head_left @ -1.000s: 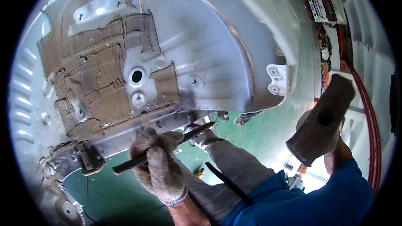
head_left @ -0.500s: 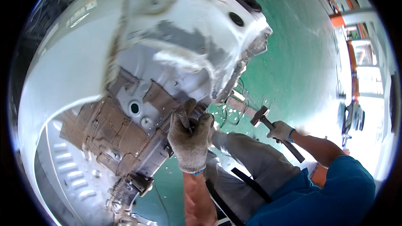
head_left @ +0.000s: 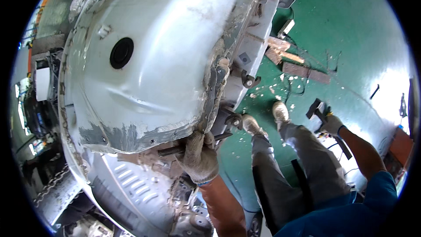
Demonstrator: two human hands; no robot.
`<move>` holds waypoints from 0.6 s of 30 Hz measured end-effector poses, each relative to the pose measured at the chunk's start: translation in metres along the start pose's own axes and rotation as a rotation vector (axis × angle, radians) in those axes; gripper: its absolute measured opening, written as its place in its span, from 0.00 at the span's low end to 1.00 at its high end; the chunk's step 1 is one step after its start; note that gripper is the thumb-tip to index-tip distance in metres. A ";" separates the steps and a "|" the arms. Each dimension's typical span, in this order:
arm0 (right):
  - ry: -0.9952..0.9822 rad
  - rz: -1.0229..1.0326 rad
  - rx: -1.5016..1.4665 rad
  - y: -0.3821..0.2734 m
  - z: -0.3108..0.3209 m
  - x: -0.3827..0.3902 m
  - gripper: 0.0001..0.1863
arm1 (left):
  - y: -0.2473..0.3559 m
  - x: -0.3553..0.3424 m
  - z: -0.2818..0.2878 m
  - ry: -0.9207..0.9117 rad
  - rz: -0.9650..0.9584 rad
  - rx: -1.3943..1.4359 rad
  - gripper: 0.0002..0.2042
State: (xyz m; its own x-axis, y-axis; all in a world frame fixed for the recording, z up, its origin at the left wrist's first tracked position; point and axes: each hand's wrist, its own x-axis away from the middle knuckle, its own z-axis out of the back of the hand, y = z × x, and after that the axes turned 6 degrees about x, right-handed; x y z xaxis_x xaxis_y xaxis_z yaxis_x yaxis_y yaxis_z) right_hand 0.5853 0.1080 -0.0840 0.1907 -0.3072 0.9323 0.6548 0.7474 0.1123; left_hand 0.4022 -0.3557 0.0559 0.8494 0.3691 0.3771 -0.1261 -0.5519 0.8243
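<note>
My gloved left hand is closed around a dark steel chisel at the lower edge of a white car body panel. One end of the chisel sticks out left of the fist, the other, narrower end to the right. The fingers cover its middle, and whether it touches the metal I cannot tell. Off to the right, my gloved right hand grips a hammer by its handle, well apart from the car. The panel has a round black plug and grey bare patches along its lower seam.
Wood pieces, a brown bar, a white power strip, cables and pale flakes lie on the green floor. My shoes stand beside the car. A chain hangs at lower left.
My view has swung, showing more of the panel's outer face and the floor. The chisel now lies nearly sideways under the panel edge. The hammer remains in my right hand, away from the car.
</note>
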 end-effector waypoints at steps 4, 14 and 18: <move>0.033 -0.001 0.133 -0.007 -0.003 -0.022 0.18 | 0.016 0.004 -0.002 -0.071 -0.009 -0.004 0.10; -0.005 0.029 0.149 -0.050 -0.044 -0.103 0.17 | 0.016 -0.009 0.004 -0.352 -0.372 -0.326 0.20; 0.082 0.179 0.322 -0.039 -0.111 -0.193 0.20 | 0.021 -0.034 0.006 -0.357 -1.494 -1.724 0.23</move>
State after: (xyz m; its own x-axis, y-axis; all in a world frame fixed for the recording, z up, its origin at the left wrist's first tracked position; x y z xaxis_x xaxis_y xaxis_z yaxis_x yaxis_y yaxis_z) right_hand 0.6044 0.0726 -0.3063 0.3480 -0.1917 0.9177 0.3453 0.9363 0.0647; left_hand 0.3739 -0.3836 0.0579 0.7294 -0.4366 -0.5267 0.4532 0.8851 -0.1060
